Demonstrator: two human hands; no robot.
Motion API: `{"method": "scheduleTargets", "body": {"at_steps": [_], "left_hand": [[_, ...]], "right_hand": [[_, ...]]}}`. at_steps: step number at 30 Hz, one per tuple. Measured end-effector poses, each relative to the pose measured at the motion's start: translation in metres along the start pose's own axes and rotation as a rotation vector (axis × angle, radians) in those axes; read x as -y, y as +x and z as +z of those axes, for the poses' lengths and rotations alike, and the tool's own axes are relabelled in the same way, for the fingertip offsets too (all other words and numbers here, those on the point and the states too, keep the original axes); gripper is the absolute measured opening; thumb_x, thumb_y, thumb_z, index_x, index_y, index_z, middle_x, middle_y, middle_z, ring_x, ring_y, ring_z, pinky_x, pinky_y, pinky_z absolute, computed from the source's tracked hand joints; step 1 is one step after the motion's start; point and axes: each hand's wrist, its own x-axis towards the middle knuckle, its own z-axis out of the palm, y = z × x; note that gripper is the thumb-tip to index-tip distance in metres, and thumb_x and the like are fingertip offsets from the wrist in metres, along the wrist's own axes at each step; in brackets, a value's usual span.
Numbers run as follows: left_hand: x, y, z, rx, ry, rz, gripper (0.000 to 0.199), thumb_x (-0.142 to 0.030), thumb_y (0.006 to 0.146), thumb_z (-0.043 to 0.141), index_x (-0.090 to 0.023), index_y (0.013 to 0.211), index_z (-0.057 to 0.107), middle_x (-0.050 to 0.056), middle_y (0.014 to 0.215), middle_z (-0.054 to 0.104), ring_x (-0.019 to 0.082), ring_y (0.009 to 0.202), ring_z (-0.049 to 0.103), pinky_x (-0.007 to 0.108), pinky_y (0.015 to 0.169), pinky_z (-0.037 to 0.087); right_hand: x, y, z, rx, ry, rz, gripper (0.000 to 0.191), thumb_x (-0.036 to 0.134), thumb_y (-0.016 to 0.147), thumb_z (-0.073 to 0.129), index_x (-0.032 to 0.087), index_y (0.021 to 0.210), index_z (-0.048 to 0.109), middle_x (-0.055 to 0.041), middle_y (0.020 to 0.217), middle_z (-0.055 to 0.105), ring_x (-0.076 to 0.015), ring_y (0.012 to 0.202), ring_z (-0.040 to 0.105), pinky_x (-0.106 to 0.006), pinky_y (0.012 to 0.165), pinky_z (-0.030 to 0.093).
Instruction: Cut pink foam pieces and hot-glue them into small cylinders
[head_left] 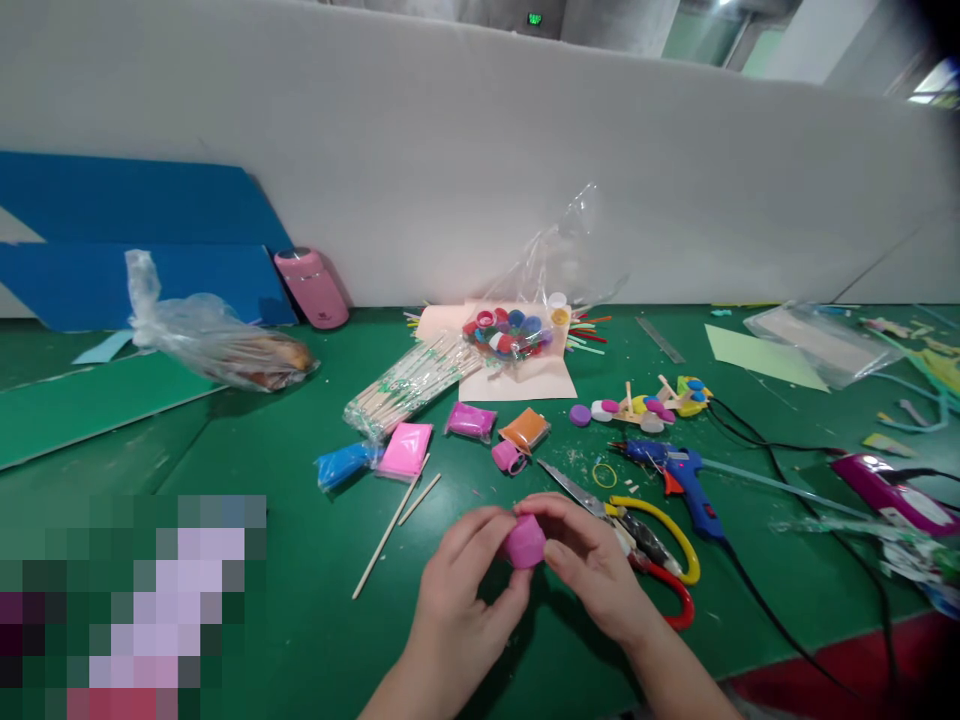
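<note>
A small pink piece (526,542), rounded and clay-like, is held between my two hands above the green table. My left hand (472,590) pinches it from the left with thumb and fingers. From the right, the fingers and thumb of my right hand (589,560) close on the same piece. Just beyond my hands lie a pink cap-like ring (509,458), an orange packet (525,430) and a magenta packet (471,421). Scissors (652,540) with yellow and red handles rest beside and partly behind my right hand.
Wooden sticks (386,540) lie left of my hands, near pink (405,450) and blue (345,466) packets. A blue glue gun (694,485) with its cable is on the right. Bottle caps in a bag (510,335) and a pink bottle (313,288) stand farther back.
</note>
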Motion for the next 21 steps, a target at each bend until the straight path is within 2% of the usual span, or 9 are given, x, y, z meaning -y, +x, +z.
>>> {"method": "scheduleTargets", "body": {"at_steps": [6, 10, 21], "left_hand": [[0.002, -0.004, 0.005, 0.049, 0.057, 0.007, 0.028, -0.008, 0.069, 0.051, -0.019, 0.094, 0.054, 0.006, 0.088, 0.061, 0.016, 0.08, 0.058, 0.026, 0.07, 0.048], [0.0, -0.002, 0.005, 0.1, 0.081, -0.035, 0.026, -0.009, 0.069, 0.049, -0.019, 0.091, 0.056, 0.005, 0.084, 0.059, 0.016, 0.075, 0.057, 0.027, 0.066, 0.048], [-0.003, 0.002, 0.006, 0.078, -0.038, -0.12, 0.024, -0.006, 0.065, 0.05, -0.017, 0.085, 0.056, 0.003, 0.079, 0.053, 0.014, 0.071, 0.055, 0.024, 0.063, 0.047]], "right_hand": [[-0.011, -0.002, 0.005, -0.051, 0.138, 0.091, 0.021, 0.031, 0.077, 0.056, 0.021, 0.096, 0.06, -0.0042, 0.094, 0.06, -0.0186, 0.088, 0.054, -0.03, 0.079, 0.042], [-0.017, -0.004, 0.008, -0.075, 0.208, 0.144, 0.02, 0.03, 0.078, 0.055, 0.02, 0.095, 0.06, -0.0042, 0.092, 0.06, -0.0174, 0.084, 0.055, -0.03, 0.076, 0.042], [-0.02, -0.004, 0.019, -0.12, 0.411, 0.26, 0.024, 0.035, 0.078, 0.054, 0.017, 0.091, 0.064, -0.0064, 0.087, 0.063, -0.0194, 0.083, 0.057, -0.033, 0.078, 0.042]]}}
